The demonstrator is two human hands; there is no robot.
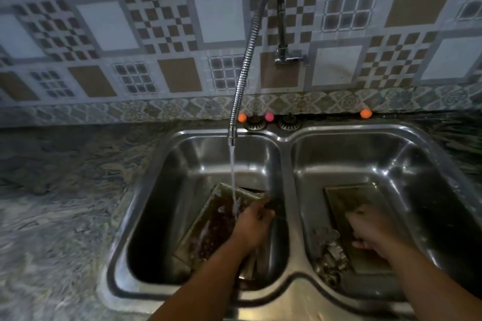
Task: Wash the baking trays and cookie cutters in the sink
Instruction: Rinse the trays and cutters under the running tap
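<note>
A steel double sink [287, 138] fills the lower frame. In its left basin a dirty rectangular baking tray [208, 227] leans tilted, crusted with brown residue. Water from the flexible faucet [243, 68] runs onto the tray. My left hand [251, 227] grips the tray's right edge near the top. In the right basin another baking tray [347, 198] lies flat. My right hand [370, 232] rests on it, fingers curled; whether it grips the tray is unclear. A pile of metal cookie cutters [330, 253] lies beside that tray's left edge.
A marbled counter [65, 203] runs left of the sink. The tiled wall [156, 21] stands behind. Two drain plugs [271, 124] sit on the sink's back rim, with small orange and pink balls [242, 117] along the wall edge.
</note>
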